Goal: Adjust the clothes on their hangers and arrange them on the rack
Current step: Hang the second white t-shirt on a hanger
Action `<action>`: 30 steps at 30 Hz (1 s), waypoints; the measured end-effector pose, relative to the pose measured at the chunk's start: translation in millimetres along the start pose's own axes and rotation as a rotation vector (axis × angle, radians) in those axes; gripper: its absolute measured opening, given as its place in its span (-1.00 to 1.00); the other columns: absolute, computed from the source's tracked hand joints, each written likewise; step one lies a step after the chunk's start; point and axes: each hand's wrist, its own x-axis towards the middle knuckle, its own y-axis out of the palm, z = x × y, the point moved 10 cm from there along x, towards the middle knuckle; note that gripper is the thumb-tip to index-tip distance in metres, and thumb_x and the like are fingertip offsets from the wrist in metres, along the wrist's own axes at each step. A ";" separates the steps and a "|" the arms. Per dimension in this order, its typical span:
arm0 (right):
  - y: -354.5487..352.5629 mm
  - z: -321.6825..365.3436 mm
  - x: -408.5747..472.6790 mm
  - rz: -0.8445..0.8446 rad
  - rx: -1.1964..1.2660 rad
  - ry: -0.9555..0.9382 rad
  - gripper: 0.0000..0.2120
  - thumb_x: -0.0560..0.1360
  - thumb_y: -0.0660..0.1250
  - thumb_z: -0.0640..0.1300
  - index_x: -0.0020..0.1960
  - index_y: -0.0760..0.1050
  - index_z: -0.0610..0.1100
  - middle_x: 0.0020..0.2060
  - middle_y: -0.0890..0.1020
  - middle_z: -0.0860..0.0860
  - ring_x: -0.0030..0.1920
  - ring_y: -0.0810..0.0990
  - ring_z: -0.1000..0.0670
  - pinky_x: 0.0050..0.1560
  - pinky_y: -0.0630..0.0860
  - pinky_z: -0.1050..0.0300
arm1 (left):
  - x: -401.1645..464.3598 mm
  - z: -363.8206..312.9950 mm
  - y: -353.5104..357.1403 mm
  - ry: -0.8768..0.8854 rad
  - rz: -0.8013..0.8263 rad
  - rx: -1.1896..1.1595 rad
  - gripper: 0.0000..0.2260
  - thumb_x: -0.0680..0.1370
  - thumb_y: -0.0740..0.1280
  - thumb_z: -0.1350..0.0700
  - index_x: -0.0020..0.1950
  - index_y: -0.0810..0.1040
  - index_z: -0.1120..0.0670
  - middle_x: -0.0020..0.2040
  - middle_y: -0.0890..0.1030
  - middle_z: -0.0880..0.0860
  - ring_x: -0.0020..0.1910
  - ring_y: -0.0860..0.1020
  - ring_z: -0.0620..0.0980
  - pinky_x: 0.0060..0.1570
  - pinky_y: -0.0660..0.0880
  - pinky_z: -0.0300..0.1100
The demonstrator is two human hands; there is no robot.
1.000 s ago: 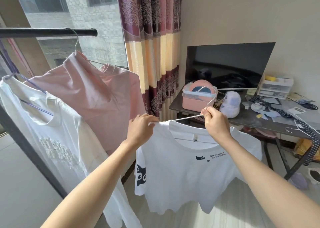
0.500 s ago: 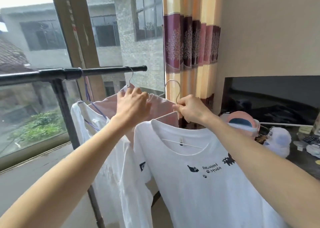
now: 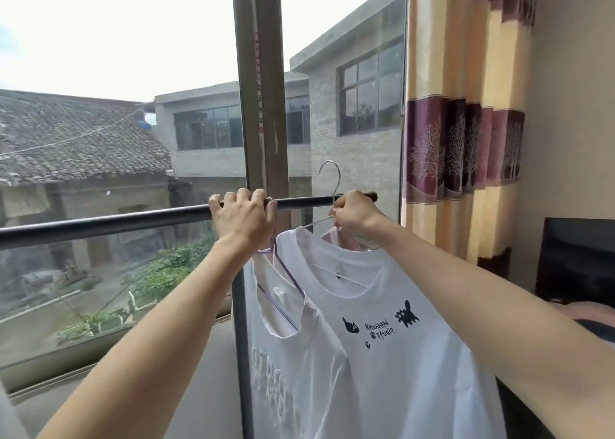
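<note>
Two hands up at the rack bar [image 3: 116, 220]. Left hand [image 3: 244, 217] has its fingers curled over the bar, gripping it just left of the window post [image 3: 261, 82]. Right hand [image 3: 354, 212] pinches the neck of a silver wire hanger [image 3: 329, 179]; its hook stands above the bar near the bar's right end, not resting on it.

The printed white T-shirt [image 3: 399, 355] hangs from that hanger, front towards the camera, dark cat graphics and small text on the chest. Just left, overlapping it, a second white T-shirt [image 3: 283, 355] on a purple hanger [image 3: 283, 268]; its hook is hidden behind the left hand. A bit of pink cloth [image 3: 342, 240] shows behind the printed shirt's collar, under the right hand.

The rack's upright pole [image 3: 240, 338] runs down below the left hand, partly covered by the shirts.

Surroundings: large window with grey brick buildings, a tiled roof and greenery outside. Striped yellow-and-maroon curtain [image 3: 466, 122] to the right, beige wall, dark screen [image 3: 579, 262] at the right edge.
</note>
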 end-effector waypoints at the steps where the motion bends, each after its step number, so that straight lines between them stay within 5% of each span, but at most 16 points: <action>1: 5.0 1.6 2.9 0.010 0.006 0.001 -0.77 0.50 0.17 -0.32 -0.03 0.57 -0.40 -0.05 0.64 -0.28 0.02 0.60 -0.20 0.03 0.52 0.00 | -1.9 2.1 3.2 0.007 -0.022 0.016 -0.62 0.59 -0.02 -0.09 0.22 0.45 0.02 0.20 0.51 0.09 0.22 0.40 0.13 0.26 0.09 0.05; 6: 34.8 6.0 17.3 0.045 0.062 0.022 -0.78 0.48 0.17 -0.35 -0.15 0.60 -0.35 -0.28 0.61 -0.22 -0.37 0.52 -0.08 -0.29 0.52 0.08 | -6.1 1.3 1.5 0.027 -0.157 0.027 -0.59 0.53 -0.05 -0.07 0.12 0.51 0.05 0.04 0.58 0.11 0.06 0.46 0.16 0.14 0.06 0.00; 10: 60.3 3.4 20.1 0.074 0.050 0.042 -0.76 0.50 0.19 -0.31 -0.27 0.57 -0.27 -0.29 0.61 -0.16 -0.47 0.49 0.00 -0.42 0.49 0.20 | -6.9 1.3 1.1 0.022 -0.203 0.018 -0.66 0.54 0.06 -0.07 0.06 0.54 0.05 -0.03 0.61 0.10 0.00 0.49 0.15 0.12 0.09 -0.01; 13: 78.4 -6.3 15.4 0.119 0.073 0.067 -0.79 0.54 0.20 -0.26 -0.10 0.59 -0.30 -0.28 0.61 -0.13 -0.49 0.47 0.06 -0.56 0.40 0.35 | -8.8 0.4 0.1 0.032 -0.226 0.020 -0.66 0.54 0.06 -0.07 0.04 0.55 0.05 -0.07 0.61 0.09 -0.04 0.50 0.14 0.10 0.12 -0.01; 18: 92.3 -15.3 13.1 0.147 0.088 0.049 -0.77 0.58 0.18 -0.19 0.05 0.56 -0.30 -0.18 0.63 -0.12 -0.41 0.51 0.11 -0.45 0.28 0.51 | -10.2 -1.3 -1.8 0.036 -0.269 0.043 -0.67 0.53 0.08 -0.06 0.03 0.57 0.05 -0.09 0.62 0.07 -0.06 0.51 0.12 0.10 0.14 -0.01; 22: 86.9 -15.0 13.9 0.229 0.122 -0.027 -0.76 0.56 0.18 -0.22 0.01 0.57 -0.33 -0.13 0.65 -0.20 -0.30 0.59 0.01 -0.24 0.57 0.18 | -8.9 -2.7 -4.9 0.002 -0.243 0.020 -0.63 0.52 0.05 -0.07 0.07 0.55 0.07 0.01 0.60 0.09 0.06 0.48 0.13 0.15 0.08 0.02; 25: 45.5 -34.1 20.9 0.050 0.042 -0.053 -0.75 0.53 0.19 -0.23 -0.08 0.61 -0.31 -0.15 0.68 -0.18 -0.13 0.61 -0.10 0.07 0.54 -0.06 | -5.9 -17.9 -9.3 -0.013 -0.231 -0.027 -0.67 0.56 0.11 -0.05 0.18 0.49 0.09 0.16 0.51 0.09 0.25 0.36 0.12 0.25 -0.03 0.07; 28: 8.0 -68.6 22.9 -0.151 -0.099 0.022 -0.76 0.52 0.15 -0.19 -0.06 0.58 -0.21 -0.03 0.65 -0.19 0.01 0.57 -0.20 0.00 0.49 0.02 | 0.9 -63.5 -6.8 0.125 -0.204 -0.058 -0.66 0.55 0.13 -0.03 0.26 0.42 0.08 0.25 0.46 0.08 0.32 0.30 0.10 0.34 -0.02 0.13; 30: 10.0 -97.4 22.4 -0.110 -0.166 0.120 -0.74 0.54 0.16 -0.12 0.11 0.53 -0.16 0.11 0.61 -0.16 0.13 0.54 -0.19 0.08 0.45 0.03 | 5.8 -91.0 10.8 0.199 -0.098 -0.040 -0.62 0.56 0.12 -0.03 0.32 0.36 0.07 0.33 0.40 0.09 0.38 0.24 0.10 0.38 -0.03 0.16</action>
